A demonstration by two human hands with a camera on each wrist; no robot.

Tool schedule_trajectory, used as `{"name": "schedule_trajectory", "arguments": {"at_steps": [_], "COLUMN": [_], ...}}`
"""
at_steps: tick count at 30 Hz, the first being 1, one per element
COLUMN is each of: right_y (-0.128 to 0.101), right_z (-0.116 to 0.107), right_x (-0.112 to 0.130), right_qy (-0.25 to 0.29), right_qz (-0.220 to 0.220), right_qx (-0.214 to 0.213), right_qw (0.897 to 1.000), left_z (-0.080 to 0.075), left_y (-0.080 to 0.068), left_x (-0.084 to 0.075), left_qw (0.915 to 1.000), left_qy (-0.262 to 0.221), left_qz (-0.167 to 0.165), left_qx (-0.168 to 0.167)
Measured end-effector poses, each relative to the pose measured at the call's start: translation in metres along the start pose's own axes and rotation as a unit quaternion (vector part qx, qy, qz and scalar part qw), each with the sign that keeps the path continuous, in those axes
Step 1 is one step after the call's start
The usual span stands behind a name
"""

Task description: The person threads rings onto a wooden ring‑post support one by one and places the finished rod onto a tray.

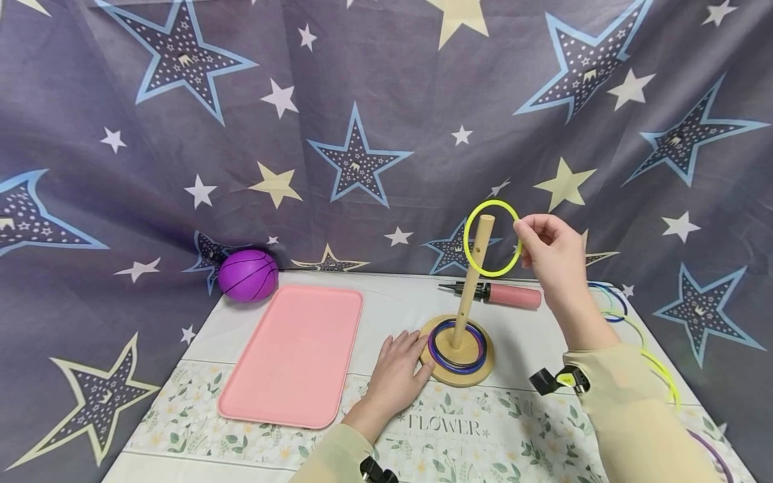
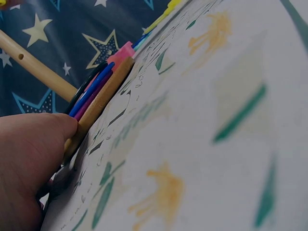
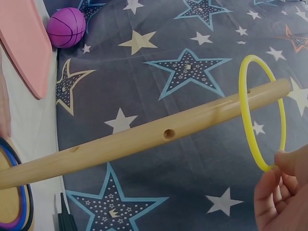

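On the desk [image 1: 543, 335], the wooden peg stand [image 1: 457, 352] sits near the middle, rings around its base. The pink rectangular tray [image 1: 294, 352] lies left of it, the purple ball [image 1: 248, 274] at the far left corner, and the pink hand pump [image 1: 501, 294] behind the stand.

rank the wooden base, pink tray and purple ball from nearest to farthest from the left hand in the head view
From the left hand:
1. Wooden base, touching the fingertips, just to the hand's right.
2. Pink tray, lying flat to the hand's left, a small gap away.
3. Purple ball, far left at the back edge of the table, against the star cloth.
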State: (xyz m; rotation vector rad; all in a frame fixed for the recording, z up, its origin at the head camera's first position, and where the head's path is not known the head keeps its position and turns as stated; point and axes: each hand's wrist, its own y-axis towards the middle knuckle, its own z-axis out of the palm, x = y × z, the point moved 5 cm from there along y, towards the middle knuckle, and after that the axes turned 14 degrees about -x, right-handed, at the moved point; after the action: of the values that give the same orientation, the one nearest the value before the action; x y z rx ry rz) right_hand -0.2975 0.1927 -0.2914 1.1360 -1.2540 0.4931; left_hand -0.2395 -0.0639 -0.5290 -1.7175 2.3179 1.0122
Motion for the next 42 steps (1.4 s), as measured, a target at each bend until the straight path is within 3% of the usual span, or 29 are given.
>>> {"name": "schedule_trajectory", "arguments": {"at_steps": [21,42], "right_y": [0.001,-0.009], "right_z": [-0.003,0.002], "right_x": [-0.034,-0.060], "right_qy": [-0.020,-0.044], "right_qz": [0.052,0.073], "right_qx": [-0.007,0.038], "right_qw": [0.998,0.996], "left_z": [0.000,-0.001], "left_y": [0.000,0.000], "left_x": [-0.001,0.000], "left_qw": [1.0000,1.0000], "left_qy": [0.004,0.005], "left_qz": [0.001,-0.002], "left_qx": [0.003,0.006]}}
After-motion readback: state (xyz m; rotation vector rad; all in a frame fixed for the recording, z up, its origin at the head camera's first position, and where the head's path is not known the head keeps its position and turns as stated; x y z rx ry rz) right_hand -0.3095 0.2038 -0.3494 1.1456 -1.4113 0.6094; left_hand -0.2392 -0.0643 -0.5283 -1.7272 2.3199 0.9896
